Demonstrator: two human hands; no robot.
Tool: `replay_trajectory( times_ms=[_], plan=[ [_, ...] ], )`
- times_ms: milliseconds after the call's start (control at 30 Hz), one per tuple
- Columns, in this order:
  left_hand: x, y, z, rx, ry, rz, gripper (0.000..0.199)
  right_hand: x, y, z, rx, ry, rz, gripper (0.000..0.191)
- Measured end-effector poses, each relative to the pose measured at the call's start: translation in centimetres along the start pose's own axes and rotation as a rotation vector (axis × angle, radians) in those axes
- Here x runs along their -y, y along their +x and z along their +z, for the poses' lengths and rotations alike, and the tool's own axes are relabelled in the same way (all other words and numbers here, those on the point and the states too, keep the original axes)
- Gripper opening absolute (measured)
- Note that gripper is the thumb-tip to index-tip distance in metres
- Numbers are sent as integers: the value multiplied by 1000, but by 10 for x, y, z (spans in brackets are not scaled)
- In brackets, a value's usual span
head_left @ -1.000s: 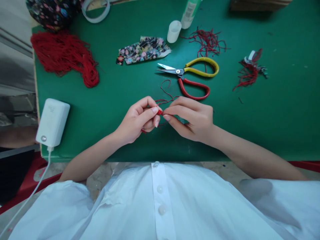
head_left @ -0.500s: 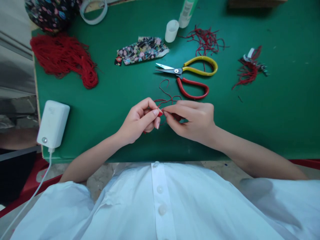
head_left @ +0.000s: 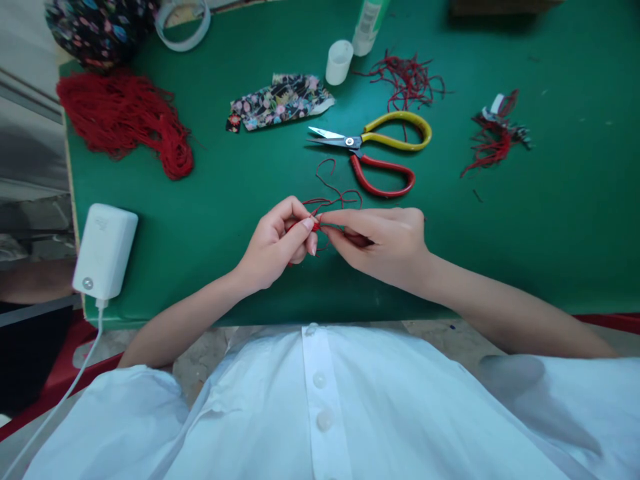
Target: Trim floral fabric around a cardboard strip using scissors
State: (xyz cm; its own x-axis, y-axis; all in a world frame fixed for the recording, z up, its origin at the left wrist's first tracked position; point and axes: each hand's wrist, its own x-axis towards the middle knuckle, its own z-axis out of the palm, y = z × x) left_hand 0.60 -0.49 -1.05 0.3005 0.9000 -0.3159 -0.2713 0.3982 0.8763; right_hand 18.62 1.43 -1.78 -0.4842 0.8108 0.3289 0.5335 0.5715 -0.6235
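While the left hand point(head_left: 277, 243) pinches red cord point(head_left: 316, 227) near the desk's front edge point(head_left: 380, 312), the right hand point(head_left: 383, 243) grips it too.

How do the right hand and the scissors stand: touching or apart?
Apart: in the head view, a strip of green table shows between the right hand and the scissors.

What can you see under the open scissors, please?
Through the yellow handle, the green tabletop and a thin red strand show; whatever lies directly beneath the scissors themselves is covered.
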Motion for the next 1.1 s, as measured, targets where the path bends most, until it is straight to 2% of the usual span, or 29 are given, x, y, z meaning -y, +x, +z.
replay_trajectory(
  times_ms=[200,400,533,733,933,1100],
  plan=[
    [1,-1,0,27,0,29,40,-3,1,2,2,41,-4,23],
    [1,-2,-1,24,-29,103,34,-15,8,6,24,-14,-143,28],
    [-1,-4,-1,53,-24,84,33,-16,8,5,68,-109,-158,34],
    [-5,-11,-1,68,0,84,32,-19,10,1,-11,-117,-38,34],
    [-9,-14,-3,3,0,155,32,-39,19,-5,-74,-168,95,32],
    [-16,-13,-1,11,-53,191,30,-51,24,-11,-62,-232,103,39]
  ],
)
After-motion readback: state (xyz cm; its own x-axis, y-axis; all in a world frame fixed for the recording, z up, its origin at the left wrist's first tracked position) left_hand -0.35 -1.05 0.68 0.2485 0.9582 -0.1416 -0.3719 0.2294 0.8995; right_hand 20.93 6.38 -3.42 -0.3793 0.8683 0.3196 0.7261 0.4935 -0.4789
